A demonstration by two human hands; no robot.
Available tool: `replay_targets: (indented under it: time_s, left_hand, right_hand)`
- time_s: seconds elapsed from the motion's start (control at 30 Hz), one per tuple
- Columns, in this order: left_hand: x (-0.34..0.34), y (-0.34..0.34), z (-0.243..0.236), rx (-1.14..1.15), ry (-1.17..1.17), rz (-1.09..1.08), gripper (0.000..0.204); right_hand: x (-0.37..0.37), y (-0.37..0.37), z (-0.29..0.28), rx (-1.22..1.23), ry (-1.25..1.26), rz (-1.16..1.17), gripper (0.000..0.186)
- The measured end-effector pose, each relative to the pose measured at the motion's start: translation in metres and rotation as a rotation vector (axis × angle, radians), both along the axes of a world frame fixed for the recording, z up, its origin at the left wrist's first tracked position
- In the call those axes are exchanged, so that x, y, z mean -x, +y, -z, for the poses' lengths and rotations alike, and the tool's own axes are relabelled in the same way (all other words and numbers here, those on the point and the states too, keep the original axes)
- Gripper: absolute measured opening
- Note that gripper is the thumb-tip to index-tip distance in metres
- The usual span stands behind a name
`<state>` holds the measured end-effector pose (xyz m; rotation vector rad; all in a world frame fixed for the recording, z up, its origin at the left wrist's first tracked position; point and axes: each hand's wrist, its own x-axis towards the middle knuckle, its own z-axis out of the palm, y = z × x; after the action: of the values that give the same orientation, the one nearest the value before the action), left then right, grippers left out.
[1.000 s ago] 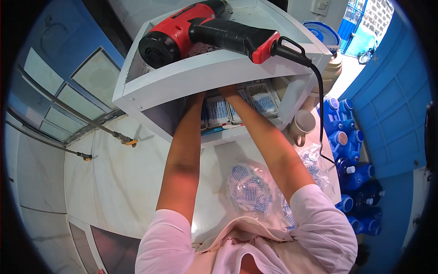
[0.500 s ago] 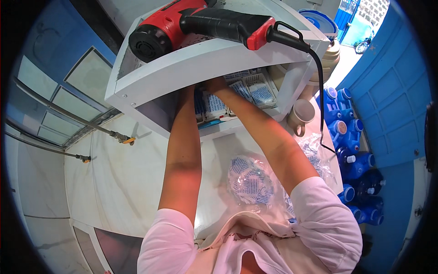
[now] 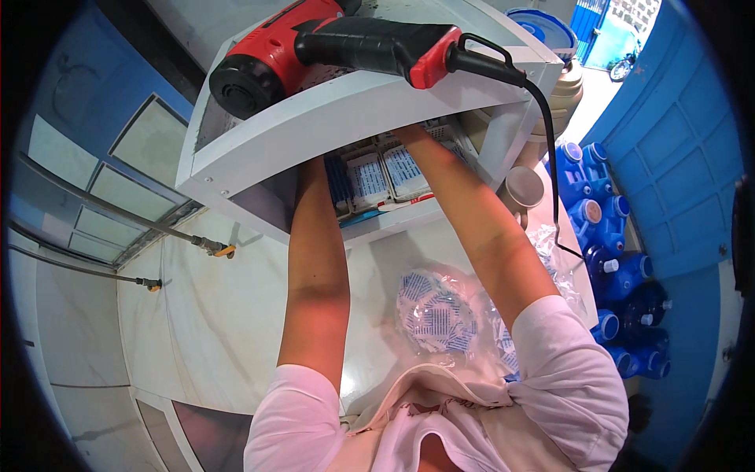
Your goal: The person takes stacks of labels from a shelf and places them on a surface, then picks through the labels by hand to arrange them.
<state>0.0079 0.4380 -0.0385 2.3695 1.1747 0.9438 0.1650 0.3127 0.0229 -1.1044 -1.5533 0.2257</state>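
Both my forearms reach into the open front of a white shelf unit (image 3: 314, 106). My left forearm (image 3: 314, 244) enters at the left, and the shelf's top edge hides my left hand. My right forearm (image 3: 464, 204) goes in further right; its hand is hidden too, so I cannot make out the fingers of either. Between my arms stand white plastic baskets (image 3: 386, 186) filled with blue-and-white printed packets (image 3: 405, 170). Dark blue packets (image 3: 336, 179) lie close beside my left wrist. Some flat blue and red items (image 3: 401, 203) rest along the shelf's front lip.
A red and black heat gun (image 3: 370, 49) lies on top of the unit, its black cord (image 3: 553, 157) hanging down the right side. On the white counter (image 3: 212, 315) are a beige mug (image 3: 524, 187) and a clear bag of packets (image 3: 436, 311). Blue water jugs (image 3: 613, 220) stand at right.
My right forearm has shifted right inside the shelf, uncovering more of the middle basket and its packets. My left arm stays at the left. The whole view has shifted slightly.
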Motion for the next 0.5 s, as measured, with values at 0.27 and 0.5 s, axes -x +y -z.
replay_targets:
  time_s: [0.27,0.5]
  left_hand:
    - [0.0004,-0.0019,0.0023,-0.001,0.007,-0.001,0.038]
    - [0.0002,-0.0050,0.0028,-0.007,0.003,-0.002,0.039]
  right_hand:
    - [0.0043,0.0061,0.0081,0.007,0.044,0.051,0.029]
    - [0.0043,0.0103,0.0104,0.002,0.064,0.078,0.027]
